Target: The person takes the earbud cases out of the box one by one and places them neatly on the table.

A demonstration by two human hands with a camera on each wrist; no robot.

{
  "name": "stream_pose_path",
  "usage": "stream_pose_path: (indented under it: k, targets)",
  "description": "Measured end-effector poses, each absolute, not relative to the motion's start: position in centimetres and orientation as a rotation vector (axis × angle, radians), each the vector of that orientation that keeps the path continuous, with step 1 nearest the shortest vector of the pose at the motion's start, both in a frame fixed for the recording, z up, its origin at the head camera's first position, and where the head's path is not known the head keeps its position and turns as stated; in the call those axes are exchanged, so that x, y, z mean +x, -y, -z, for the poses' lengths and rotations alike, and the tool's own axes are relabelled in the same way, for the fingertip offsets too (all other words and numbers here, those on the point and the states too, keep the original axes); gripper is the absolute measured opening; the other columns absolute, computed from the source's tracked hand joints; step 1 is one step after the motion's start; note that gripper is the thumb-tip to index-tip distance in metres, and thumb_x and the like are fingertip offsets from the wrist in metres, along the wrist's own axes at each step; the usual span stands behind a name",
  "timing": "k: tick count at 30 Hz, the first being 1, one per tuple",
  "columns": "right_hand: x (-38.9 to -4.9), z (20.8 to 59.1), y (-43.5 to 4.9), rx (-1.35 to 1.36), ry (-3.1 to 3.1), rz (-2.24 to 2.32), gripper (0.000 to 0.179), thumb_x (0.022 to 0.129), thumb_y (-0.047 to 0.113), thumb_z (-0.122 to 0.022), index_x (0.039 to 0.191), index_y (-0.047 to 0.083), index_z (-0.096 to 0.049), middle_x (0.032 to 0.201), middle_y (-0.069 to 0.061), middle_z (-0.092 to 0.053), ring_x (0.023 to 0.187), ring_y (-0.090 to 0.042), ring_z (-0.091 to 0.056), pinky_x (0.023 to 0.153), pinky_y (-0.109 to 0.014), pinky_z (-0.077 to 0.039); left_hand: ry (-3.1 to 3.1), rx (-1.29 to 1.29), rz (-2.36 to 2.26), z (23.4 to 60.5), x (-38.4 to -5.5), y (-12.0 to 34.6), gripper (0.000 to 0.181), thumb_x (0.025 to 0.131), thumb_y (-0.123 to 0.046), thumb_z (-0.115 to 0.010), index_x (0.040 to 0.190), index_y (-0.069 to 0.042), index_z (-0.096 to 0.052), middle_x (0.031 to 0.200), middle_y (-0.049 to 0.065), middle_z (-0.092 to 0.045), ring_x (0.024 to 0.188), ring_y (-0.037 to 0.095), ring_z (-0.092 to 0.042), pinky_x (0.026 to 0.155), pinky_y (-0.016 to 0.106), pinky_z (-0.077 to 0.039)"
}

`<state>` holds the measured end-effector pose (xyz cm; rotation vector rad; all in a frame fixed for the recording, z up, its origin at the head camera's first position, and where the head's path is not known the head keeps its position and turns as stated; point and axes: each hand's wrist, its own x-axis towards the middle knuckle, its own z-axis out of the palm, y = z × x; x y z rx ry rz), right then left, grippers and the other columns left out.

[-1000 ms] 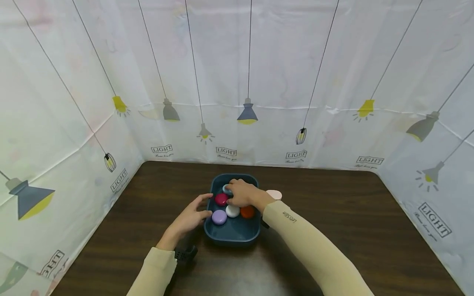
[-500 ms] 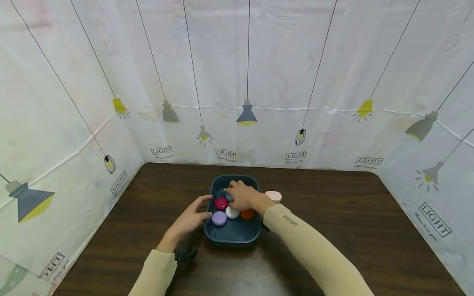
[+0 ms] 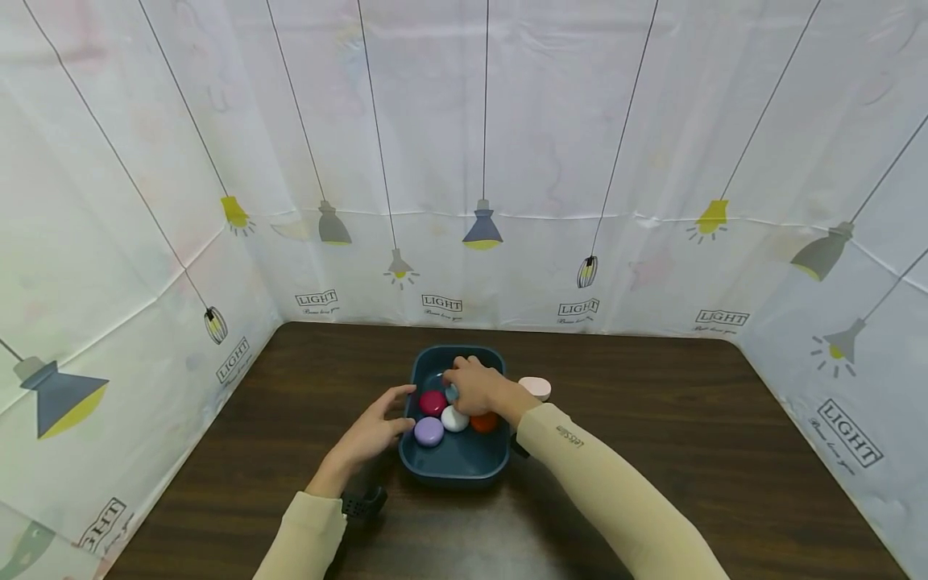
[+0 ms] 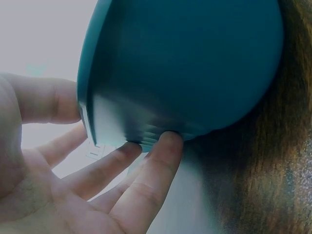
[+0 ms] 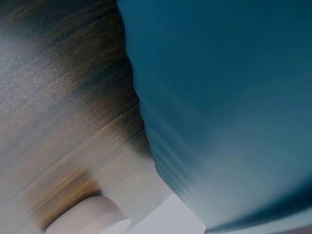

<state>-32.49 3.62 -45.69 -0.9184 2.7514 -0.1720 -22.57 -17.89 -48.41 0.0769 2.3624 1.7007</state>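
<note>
A dark blue box (image 3: 455,466) with rounded corners stands on the table. My left hand (image 3: 371,431) is at its left side; in the left wrist view straight fingertips touch the ribbed outer wall (image 4: 190,73) and the thumb is at the rim. My right hand (image 3: 480,388) reaches inside and pinches a light blue round disc (image 3: 452,393), partly hidden by the fingers. Around it in the box lie a red disc (image 3: 432,403), a white one (image 3: 454,419), a purple one (image 3: 428,432) and an orange one (image 3: 484,422). The right wrist view shows only the outer wall.
A pale pink disc (image 3: 535,387) lies on the dark wooden table (image 3: 652,435), just right of the box; the right wrist view shows this pink disc (image 5: 90,217) too. A white curtain (image 3: 536,121) with lamp prints encloses the table's back and sides.
My right hand has taken hold of the light blue disc, which now sits closer to me and looks tilted up. The red disc has shifted slightly nearer. My left hand has stayed put.
</note>
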Motion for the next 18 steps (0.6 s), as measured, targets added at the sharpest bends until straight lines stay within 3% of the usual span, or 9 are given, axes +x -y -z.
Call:
stream_pose_path:
  k: [18]
  targets:
    - [-32.3,45.4,-3.25,-0.904,-2.745,0.161,0.05,0.089,0.025,-0.075,0.137,0.018,-0.063,0.131,-0.007,-0.058,0.113,-0.024,-0.052,0.095,-0.047,-0.053,-2.382,0.09,-1.719,48.33,-22.27,17.79,0.054,0.1,-0.011,-0.058,0.152,-0.017,-0.045,0.15,0.02,-0.044,0.124,0.037,-0.054,0.093,0.058,-0.052]
